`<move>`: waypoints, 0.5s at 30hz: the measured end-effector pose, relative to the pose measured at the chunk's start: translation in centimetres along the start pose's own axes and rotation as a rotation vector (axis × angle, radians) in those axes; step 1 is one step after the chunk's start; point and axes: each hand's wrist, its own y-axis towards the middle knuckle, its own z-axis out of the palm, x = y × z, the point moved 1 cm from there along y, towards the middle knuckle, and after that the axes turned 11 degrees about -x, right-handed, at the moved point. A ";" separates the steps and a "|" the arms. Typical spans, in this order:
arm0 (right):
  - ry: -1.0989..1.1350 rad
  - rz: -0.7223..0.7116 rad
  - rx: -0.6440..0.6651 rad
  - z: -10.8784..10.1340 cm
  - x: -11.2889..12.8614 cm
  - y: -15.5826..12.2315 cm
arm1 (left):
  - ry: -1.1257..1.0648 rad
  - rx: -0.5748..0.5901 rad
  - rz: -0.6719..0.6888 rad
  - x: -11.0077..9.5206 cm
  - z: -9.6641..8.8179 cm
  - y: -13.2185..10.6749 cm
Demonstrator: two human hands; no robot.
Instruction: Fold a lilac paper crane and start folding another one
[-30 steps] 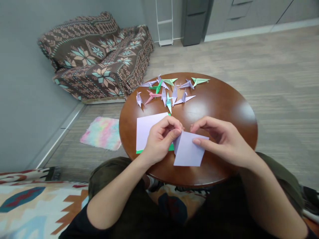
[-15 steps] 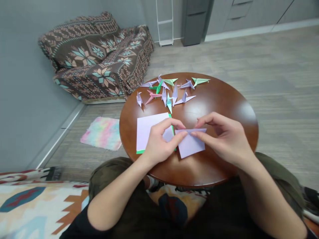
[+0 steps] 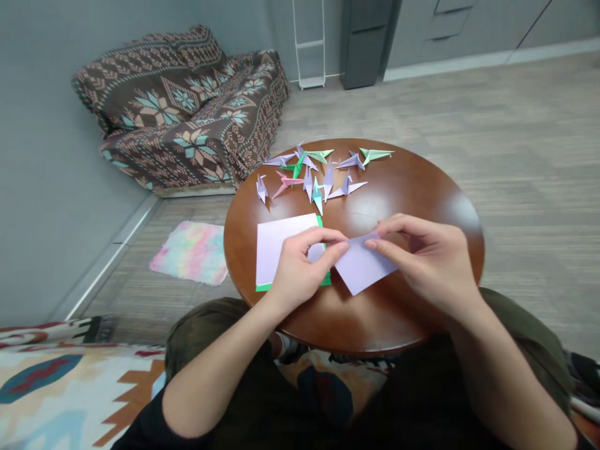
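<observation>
— Over a dozen paper cranes (image 3: 323, 181) on the round desk (image 3: 403, 206)?

— Yes, beyond the square sheets (image 3: 281, 247).

— Right grip (image 3: 422, 262)?

— Narrow, pinching a folded lilac sheet (image 3: 363, 265) on the desk.

— Left grip (image 3: 300, 269)?

— Narrow, over the square sheets, touching that fold; hold unclear.

Wears black short sleeves (image 3: 140, 428) and olive-green trousers (image 3: 197, 322).

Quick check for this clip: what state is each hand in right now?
Left hand: closed, pinching the folded lilac origami paper between thumb and fingers.
Right hand: closed, its fingers holding the right side of that paper.
</observation>
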 end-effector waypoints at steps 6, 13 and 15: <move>-0.018 0.032 0.008 0.2 0.0 0.0 | 0.037 0.000 0.011 -0.1 0.0 0.0; -0.048 0.040 0.031 0.2 -0.2 0.0 | 0.004 -0.025 -0.085 0.1 0.1 0.2; -0.048 0.031 0.029 0.2 -0.2 0.1 | -0.006 -0.015 -0.120 0.1 0.1 0.1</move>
